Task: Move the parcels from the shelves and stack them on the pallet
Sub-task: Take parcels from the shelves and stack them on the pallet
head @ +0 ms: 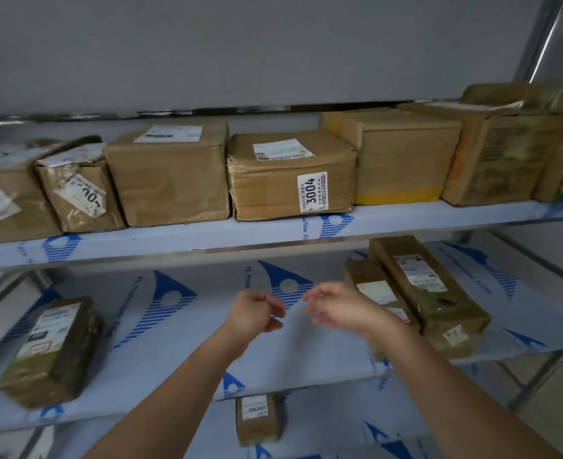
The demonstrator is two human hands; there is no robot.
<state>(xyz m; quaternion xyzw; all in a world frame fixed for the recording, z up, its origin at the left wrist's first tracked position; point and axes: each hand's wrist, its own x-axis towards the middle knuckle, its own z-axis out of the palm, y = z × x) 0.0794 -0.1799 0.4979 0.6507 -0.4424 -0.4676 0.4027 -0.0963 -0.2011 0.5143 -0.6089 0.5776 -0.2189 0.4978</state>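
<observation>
Both your hands are empty just now. Your left hand (257,311) hangs with its fingers loosely curled, gripping nothing, and your right hand (336,309) is relaxed and open just beside it; both hover above the bare part of the middle shelf (207,342).

Take that middle shelf as your marker. On it, to the left of your hands, lies one dark parcel (53,349) on its own. To the right of your hands sits a long parcel (429,286) with a smaller parcel (377,289) touching its near side. On the shelf above it runs a full row of brown boxes, among them the box marked 3004 (290,178), packed side by side from end to end. Below it, one small parcel (257,419) shows on the lower shelf.

The pallet is not in view, so you cannot tell how many are stacked there. Judging by the shelves, most of the work remains: the upper row looks untouched, and the middle shelf is only partly cleared. The parcels on the right are nearest your right hand.
</observation>
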